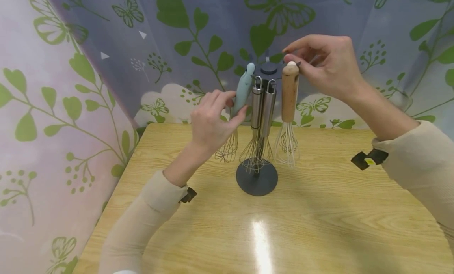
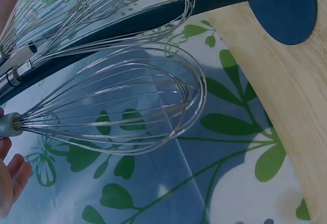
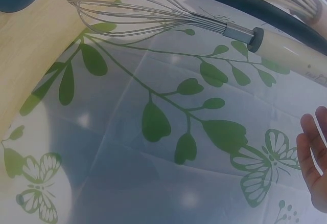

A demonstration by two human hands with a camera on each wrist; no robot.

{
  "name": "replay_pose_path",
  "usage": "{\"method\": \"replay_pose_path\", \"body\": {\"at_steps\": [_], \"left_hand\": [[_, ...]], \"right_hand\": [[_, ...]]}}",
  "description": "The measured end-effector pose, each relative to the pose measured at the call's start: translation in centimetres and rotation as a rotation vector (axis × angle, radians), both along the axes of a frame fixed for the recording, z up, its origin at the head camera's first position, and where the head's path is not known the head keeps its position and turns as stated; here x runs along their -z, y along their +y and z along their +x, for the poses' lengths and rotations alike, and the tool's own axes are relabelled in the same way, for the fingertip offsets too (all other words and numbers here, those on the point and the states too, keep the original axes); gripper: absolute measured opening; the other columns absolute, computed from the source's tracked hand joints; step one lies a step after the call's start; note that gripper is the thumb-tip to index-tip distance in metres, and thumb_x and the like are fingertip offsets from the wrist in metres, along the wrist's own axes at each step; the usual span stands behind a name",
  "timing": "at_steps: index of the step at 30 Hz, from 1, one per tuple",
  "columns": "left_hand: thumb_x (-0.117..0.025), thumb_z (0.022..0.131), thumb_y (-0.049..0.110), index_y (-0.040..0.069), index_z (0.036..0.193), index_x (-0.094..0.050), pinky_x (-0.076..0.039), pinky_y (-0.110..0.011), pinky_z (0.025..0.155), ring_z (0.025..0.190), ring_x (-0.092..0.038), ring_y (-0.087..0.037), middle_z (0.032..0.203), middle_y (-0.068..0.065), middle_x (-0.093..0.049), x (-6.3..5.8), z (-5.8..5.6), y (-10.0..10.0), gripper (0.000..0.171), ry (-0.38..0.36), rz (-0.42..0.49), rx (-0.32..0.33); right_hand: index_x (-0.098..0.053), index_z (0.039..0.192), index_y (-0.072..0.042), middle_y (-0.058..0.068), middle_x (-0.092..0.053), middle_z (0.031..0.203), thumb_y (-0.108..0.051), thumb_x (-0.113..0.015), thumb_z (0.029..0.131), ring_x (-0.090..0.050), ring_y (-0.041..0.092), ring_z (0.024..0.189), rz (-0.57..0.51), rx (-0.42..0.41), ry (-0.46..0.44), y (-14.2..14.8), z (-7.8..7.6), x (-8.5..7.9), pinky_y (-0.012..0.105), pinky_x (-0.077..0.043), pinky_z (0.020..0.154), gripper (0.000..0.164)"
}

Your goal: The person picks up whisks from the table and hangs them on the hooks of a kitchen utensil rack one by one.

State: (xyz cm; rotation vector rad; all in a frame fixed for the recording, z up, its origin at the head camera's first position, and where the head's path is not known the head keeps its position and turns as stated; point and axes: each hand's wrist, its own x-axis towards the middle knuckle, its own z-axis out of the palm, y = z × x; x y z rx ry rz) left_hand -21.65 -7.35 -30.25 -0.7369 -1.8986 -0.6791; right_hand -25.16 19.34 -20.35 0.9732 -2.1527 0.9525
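Observation:
In the head view, my left hand (image 1: 213,118) pinches the pale blue handle of a wire whisk (image 1: 242,90) between thumb and fingers. This whisk hangs upright at the left of a dark whisk stand (image 1: 257,182). High on the right, my right hand (image 1: 328,63) has thumb and fingers around the pale top of a white-handled whisk (image 3: 281,52). That handle is mostly hidden behind a wooden-handled whisk (image 1: 290,92) with cream wires. Between the hands hang two steel-handled whisks (image 1: 257,104). The right fingertips' exact contact is partly hidden.
The stand's round base rests on a wood-grain table (image 1: 319,211). Close behind it hangs a patterned curtain (image 1: 220,29) with green leaves and butterflies. Another patterned sheet (image 1: 49,108) borders the left edge. A round dark knob (image 1: 268,68) tops the stand.

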Motion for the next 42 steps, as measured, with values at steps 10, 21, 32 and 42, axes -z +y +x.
{"method": "replay_pose_path", "body": {"at_steps": [10,21,32,42], "left_hand": [[-0.084,0.087,0.017,-0.003,0.106,-0.072,-0.052,-0.032,0.057,0.068,-0.061,-0.024,0.084,-0.013,-0.072,0.4,-0.3,0.2,0.03,-0.012,0.001,-0.012],[-0.084,0.086,0.016,-0.002,0.105,-0.073,-0.053,-0.032,0.059,0.067,-0.062,-0.024,0.086,-0.012,-0.073,0.7,-0.8,0.6,0.029,0.006,0.029,-0.02],[-0.084,0.086,0.014,-0.004,0.108,-0.071,-0.052,-0.031,0.059,0.067,-0.063,-0.025,0.087,-0.013,-0.074,0.9,-0.9,1.0,0.031,-0.001,0.01,-0.012],[-0.083,0.087,0.014,-0.004,0.109,-0.071,-0.053,-0.031,0.06,0.069,-0.063,-0.024,0.088,-0.013,-0.075,1.1,-0.8,1.0,0.03,-0.012,-0.002,-0.005]], "right_hand": [[-0.08,0.108,0.001,-0.05,-0.058,0.083,-0.002,-0.073,0.096,-0.063,-0.014,0.065,-0.006,0.005,-0.018,-0.1,0.0,0.1,0.008,-0.047,0.056,0.014],[-0.08,0.107,0.001,-0.049,-0.058,0.081,-0.002,-0.073,0.096,-0.063,-0.014,0.065,-0.018,0.002,-0.021,-0.2,0.0,0.1,0.008,-0.046,0.056,0.013],[-0.081,0.107,-0.001,-0.047,-0.059,0.08,-0.005,-0.075,0.096,-0.062,-0.014,0.065,-0.026,0.017,-0.026,-0.2,0.1,0.1,0.008,-0.045,0.055,0.013],[-0.081,0.109,-0.003,-0.044,-0.061,0.083,-0.002,-0.073,0.096,-0.062,-0.012,0.065,-0.038,0.032,-0.043,-0.1,0.3,0.3,0.007,-0.047,0.059,0.015]]}}
